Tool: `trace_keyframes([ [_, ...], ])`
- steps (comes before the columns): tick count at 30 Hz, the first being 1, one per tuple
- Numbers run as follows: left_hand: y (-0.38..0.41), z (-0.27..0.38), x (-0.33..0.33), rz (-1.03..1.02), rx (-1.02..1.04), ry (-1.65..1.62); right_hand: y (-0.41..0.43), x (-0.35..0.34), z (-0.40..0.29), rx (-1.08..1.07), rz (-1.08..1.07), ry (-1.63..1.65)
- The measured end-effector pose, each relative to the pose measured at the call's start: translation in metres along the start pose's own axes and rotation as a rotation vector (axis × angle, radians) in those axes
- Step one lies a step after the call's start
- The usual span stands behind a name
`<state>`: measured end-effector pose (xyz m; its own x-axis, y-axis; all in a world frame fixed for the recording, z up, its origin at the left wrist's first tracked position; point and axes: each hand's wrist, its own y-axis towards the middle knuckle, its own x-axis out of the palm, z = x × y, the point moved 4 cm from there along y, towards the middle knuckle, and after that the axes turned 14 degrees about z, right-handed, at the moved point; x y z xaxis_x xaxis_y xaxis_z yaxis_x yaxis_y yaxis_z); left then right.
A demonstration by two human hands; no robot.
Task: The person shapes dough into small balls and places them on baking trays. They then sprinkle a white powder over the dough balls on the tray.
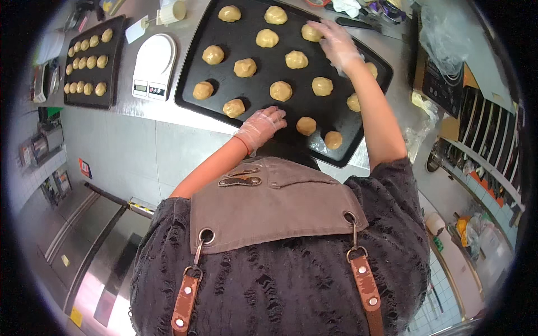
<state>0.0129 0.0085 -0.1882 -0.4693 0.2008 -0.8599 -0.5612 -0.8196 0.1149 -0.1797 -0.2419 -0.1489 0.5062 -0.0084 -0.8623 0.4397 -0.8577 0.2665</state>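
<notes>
A large dark baking tray (269, 59) lies at a slant on the metal table, with several glossy, pale yellow dough balls (280, 91) spaced across it. My right hand (338, 46), in a clear plastic glove, reaches to the tray's far side. Its fingers touch the right side of a dough ball (311, 32), and the forearm partly covers other balls at the right. Over the tray's near edge is my left hand (261, 128), also gloved, fingers slightly curled; its palm side is hidden. Two flatter, duller dough balls (306, 126) lie to its right.
A white kitchen scale (154, 65) stands left of the tray. Further left, a smaller tray (86, 67) carries rows of dough balls. A white scraper (137, 29) and cup (172, 11) lie behind the scale. A dark appliance (441, 86) and slotted tray rack (491, 138) are at the right.
</notes>
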Motion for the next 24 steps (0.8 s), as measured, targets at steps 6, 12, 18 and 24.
trace_keyframes([
  [6, 0.011, -0.004, -0.001, -0.154, 0.092, 0.011, -0.111, -0.006, -0.031, 0.225, -0.115, 0.012],
  [12, 0.013, -0.009, -0.007, -0.146, 0.207, 0.08, -0.141, 0.031, -0.018, 0.356, -0.076, 0.084],
  [18, 0.009, -0.011, -0.008, -0.243, 0.281, 0.042, -0.152, 0.031, -0.031, 0.401, 0.024, -0.047],
  [24, 0.024, -0.016, -0.008, -0.314, 0.381, 0.063, -0.192, 0.004, -0.099, 0.373, -0.022, -0.056],
])
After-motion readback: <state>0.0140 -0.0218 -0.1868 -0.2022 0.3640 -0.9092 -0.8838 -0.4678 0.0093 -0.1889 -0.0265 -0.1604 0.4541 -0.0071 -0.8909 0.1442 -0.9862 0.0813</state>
